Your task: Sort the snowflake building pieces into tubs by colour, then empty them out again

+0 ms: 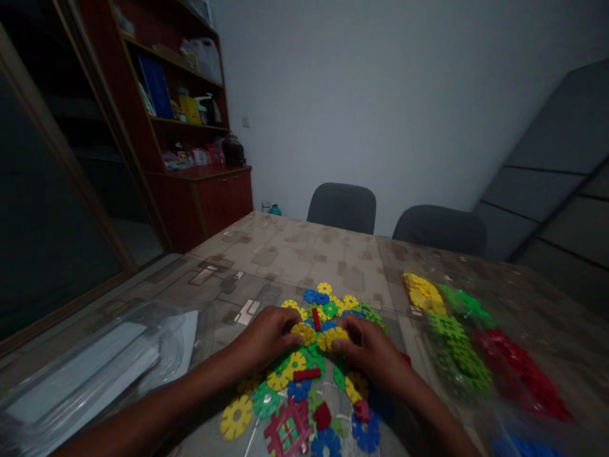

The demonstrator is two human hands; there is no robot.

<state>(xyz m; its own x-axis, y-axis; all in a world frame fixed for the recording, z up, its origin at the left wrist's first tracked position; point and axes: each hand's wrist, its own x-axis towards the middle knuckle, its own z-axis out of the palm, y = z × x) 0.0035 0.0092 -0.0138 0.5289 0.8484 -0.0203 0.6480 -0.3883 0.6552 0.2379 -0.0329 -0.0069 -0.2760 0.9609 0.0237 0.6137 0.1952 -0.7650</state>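
A loose pile of flat plastic gear-shaped pieces (314,374) in yellow, blue, green and red lies on the table in front of me. My left hand (266,336) is closed in a pinch on a yellow gear piece (304,332). My right hand (371,350) pinches another yellow gear piece (330,337) right beside it. The two yellow pieces touch edge to edge above the pile.
The table (295,254) has a patterned cover. A clear bag with yellow, green and red pieces (457,330) lies to the right. A clear plastic package (95,374) lies at the left. Two grey chairs (342,206) stand at the far side; a wooden shelf (185,127) is at back left.
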